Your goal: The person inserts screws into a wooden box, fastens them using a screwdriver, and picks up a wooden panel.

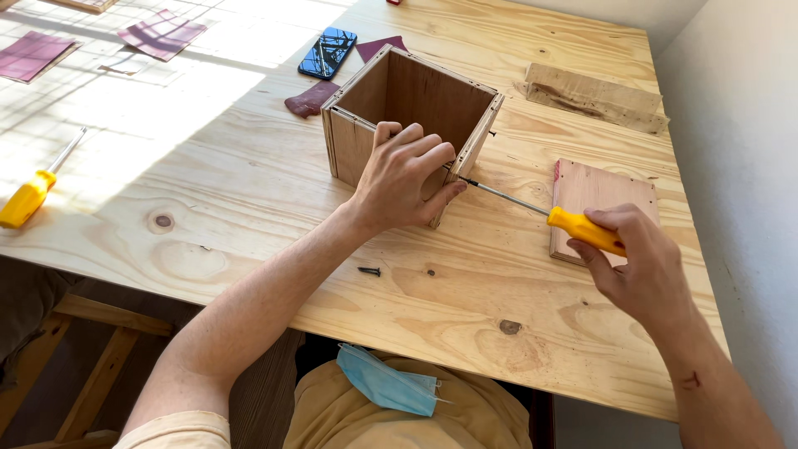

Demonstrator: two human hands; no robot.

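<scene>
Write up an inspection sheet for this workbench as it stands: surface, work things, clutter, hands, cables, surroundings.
Surface: pale plywood table, knots showing, sunlit at the far left.
Work things: open wooden box; yellow-handled screwdriver with its tip at the box's near right corner; one loose dark screw on the table.
Clutter: second yellow screwdriver, phone, sandpaper sheets, small wooden panel, rough wood strip.
Hands: left hand grips the box's near wall; right hand holds the screwdriver handle.
Cables: nothing seen.
Surroundings: white wall at the right; blue face mask on the person's lap.
</scene>
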